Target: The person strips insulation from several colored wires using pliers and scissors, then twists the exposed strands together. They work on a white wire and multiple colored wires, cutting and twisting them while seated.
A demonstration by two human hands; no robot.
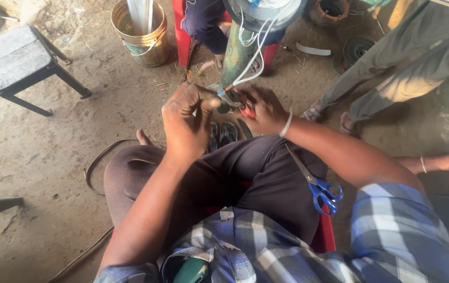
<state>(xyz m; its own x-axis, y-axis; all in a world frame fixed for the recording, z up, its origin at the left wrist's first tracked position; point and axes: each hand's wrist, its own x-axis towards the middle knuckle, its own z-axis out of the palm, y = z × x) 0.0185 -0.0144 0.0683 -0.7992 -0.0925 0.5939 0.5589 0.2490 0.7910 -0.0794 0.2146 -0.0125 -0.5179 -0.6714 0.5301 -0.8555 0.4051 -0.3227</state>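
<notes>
The left hand (186, 121) curls its fingers closed around thin wire ends, just beside the right hand (262, 109), which pinches a small red-handled tool (247, 111) against white wires (250, 57) trailing down a worn green metal cylinder (236, 57). Blue-handled scissors (316, 183) lie on the person's dark trousers, above the dusty concrete floor (51, 157) with its dented metal bucket (140, 39).

You are looking at a scene lit by daylight from the far right: warm patches fall on the standing person's grey trousers (392, 68) and the far floor (104, 89). Your lap and near side sit in soft shade. Your left hand (186, 123) is slightly motion-blurred, your right hand (263, 109) sharper. The bucket (139, 34) glints faintly. Straight lines bow towards the edges, and there is no harsh glare.
</notes>
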